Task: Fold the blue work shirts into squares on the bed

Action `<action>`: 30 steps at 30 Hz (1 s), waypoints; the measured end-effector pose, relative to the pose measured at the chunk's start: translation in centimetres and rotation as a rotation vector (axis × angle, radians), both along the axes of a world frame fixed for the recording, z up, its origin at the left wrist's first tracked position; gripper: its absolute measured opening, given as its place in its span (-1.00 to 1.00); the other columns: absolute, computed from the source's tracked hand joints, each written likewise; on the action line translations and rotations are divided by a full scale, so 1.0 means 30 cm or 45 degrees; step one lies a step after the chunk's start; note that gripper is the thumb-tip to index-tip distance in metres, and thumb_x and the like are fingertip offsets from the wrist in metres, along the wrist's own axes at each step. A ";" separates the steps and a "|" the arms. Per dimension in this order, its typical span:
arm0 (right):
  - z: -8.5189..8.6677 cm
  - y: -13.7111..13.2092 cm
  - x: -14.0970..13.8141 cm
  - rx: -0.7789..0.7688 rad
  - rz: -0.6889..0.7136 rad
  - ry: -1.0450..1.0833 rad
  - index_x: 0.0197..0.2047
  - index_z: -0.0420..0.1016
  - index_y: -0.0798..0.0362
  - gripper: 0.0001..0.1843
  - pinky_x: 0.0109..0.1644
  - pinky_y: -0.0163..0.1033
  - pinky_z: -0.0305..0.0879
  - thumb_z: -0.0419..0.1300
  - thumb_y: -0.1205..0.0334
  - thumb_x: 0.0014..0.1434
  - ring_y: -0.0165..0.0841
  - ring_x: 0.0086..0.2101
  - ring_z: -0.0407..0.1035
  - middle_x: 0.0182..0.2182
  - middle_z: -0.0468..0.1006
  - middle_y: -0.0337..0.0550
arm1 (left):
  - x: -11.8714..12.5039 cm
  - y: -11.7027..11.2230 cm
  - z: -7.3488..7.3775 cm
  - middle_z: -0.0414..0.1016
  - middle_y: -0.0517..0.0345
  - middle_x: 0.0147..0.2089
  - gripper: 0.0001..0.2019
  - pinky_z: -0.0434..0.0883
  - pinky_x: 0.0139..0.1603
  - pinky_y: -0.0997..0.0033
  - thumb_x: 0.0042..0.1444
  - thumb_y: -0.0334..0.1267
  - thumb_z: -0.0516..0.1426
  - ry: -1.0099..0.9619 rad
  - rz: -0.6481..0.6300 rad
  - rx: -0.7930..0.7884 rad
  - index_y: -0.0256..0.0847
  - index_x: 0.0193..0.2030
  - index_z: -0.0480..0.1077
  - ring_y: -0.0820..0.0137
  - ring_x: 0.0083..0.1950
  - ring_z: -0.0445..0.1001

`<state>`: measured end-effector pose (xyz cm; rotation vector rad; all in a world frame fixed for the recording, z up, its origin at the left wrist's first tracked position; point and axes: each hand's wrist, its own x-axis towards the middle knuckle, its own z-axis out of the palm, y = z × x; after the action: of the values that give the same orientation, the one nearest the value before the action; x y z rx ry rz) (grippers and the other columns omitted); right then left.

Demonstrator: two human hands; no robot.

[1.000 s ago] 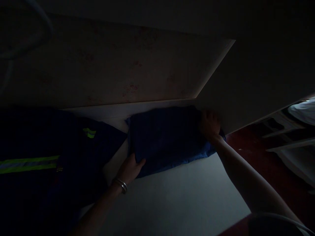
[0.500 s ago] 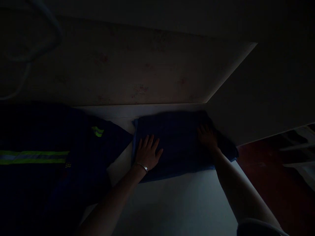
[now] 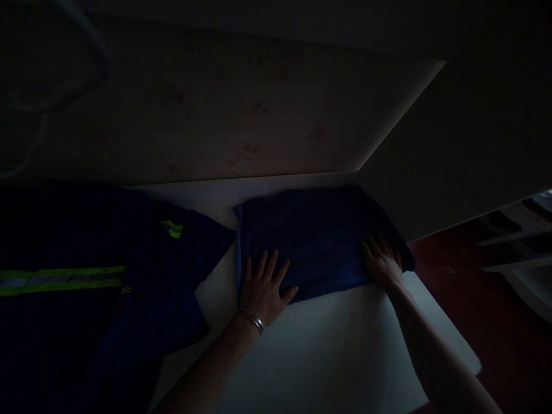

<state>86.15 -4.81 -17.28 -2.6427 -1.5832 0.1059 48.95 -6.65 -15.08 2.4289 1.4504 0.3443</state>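
A folded dark blue cloth (image 3: 314, 236) lies on a pale flat surface (image 3: 319, 351), close to the wall. My left hand (image 3: 265, 287), with a silver bracelet at its wrist, rests on the cloth's near left corner, fingers spread. My right hand (image 3: 382, 261) lies on the cloth's near right part with its fingers stretched forward. To the left is a dark blue work garment (image 3: 172, 299) with yellow-green reflective strips; its pointed corner reaches the cloth's left edge. The scene is very dark, so the cloth's exact kind cannot be made out.
Behind the surface stands a wall with faint floral paper (image 3: 259, 126). A dark panel (image 3: 452, 155) closes off the right side. Beyond it are a reddish floor (image 3: 448, 282) and pale shelf-like forms (image 3: 517, 236). A light cable (image 3: 97, 57) hangs at upper left.
Both hands have moved nearer to me over the cloth, my right hand also a little rightward. The cloth's near edge sits farther back, and more pale surface shows in front of it.
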 end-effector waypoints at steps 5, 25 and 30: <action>0.003 0.013 -0.003 0.012 -0.062 0.048 0.46 -0.01 -0.03 -0.23 0.42 0.17 -0.33 -0.36 -0.25 0.35 -0.12 0.41 -0.24 0.45 -0.10 -0.03 | 0.002 0.001 -0.008 -0.06 -0.04 0.51 -0.29 -0.18 0.42 -0.35 0.18 0.29 -0.05 0.001 0.045 0.018 0.04 0.39 0.17 -0.03 0.51 -0.13; 0.229 0.110 -1.280 0.070 0.788 1.468 0.05 0.48 -0.05 -0.59 -0.02 -0.14 0.42 0.19 -0.04 0.21 -0.27 -0.11 0.50 -0.05 0.60 -0.11 | -1.332 -0.094 0.460 0.47 -0.08 0.15 -0.55 0.38 0.21 0.05 0.24 0.00 0.04 0.328 0.989 0.162 -0.26 0.10 0.44 0.10 0.14 0.46; 0.234 0.322 -1.702 -0.027 0.844 1.426 0.10 0.43 0.04 -0.48 0.07 -0.15 0.36 0.25 -0.06 0.15 -0.23 -0.03 0.47 0.02 0.55 -0.03 | -1.545 0.072 0.491 0.26 -0.36 0.28 -0.28 0.27 0.28 -0.03 0.18 0.08 0.11 0.499 1.015 0.354 -0.49 0.29 0.20 -0.08 0.30 0.27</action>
<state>35.07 4.86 -10.25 -1.3616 -1.7686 1.3147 2.61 -4.50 -0.35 2.0573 2.6845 0.2417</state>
